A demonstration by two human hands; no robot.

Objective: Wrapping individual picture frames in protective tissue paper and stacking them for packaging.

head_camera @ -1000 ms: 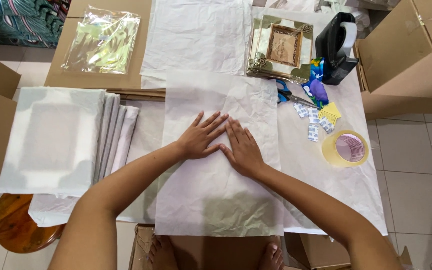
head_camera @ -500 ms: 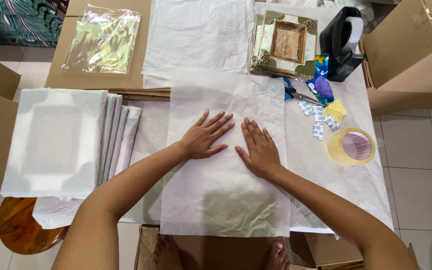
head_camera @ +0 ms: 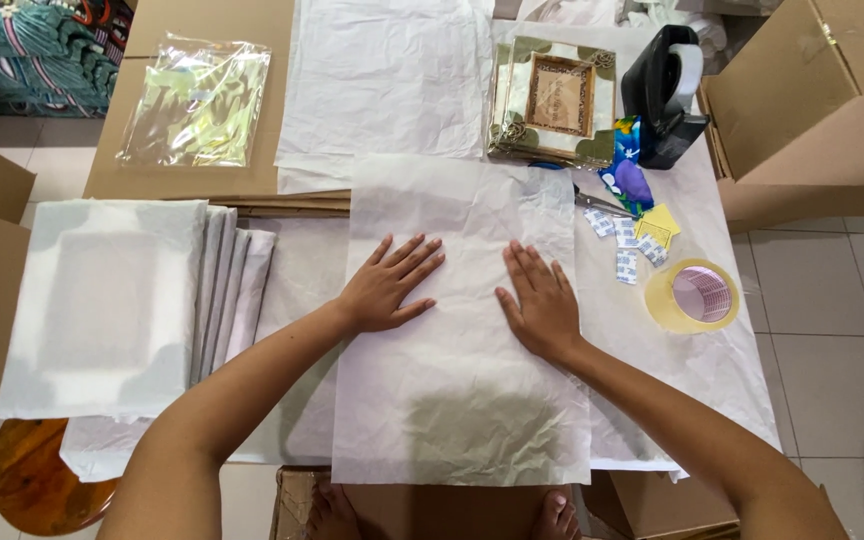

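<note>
A crinkled sheet of white tissue paper [head_camera: 457, 400] lies flat on the table in front of me. My left hand [head_camera: 388, 286] presses on its left half, palm down, fingers spread. My right hand [head_camera: 542, 303] rests flat on its right half, fingers apart. Neither hand grips anything. Just beyond the sheet's far right corner lies an ornate gold picture frame [head_camera: 556, 98].
A stack of white-wrapped flat packages [head_camera: 102, 300] lies at left. More tissue paper [head_camera: 382, 80] and a clear plastic bag [head_camera: 197, 105] on flat cardboard lie at the back. A black tape dispenser [head_camera: 664, 95], tape roll [head_camera: 694, 296], scissors, small sachets and cardboard boxes [head_camera: 812, 110] stand at right.
My two hands were side by side at the sheet's middle and have slid apart, left hand leftward and right hand rightward, across the paper.
</note>
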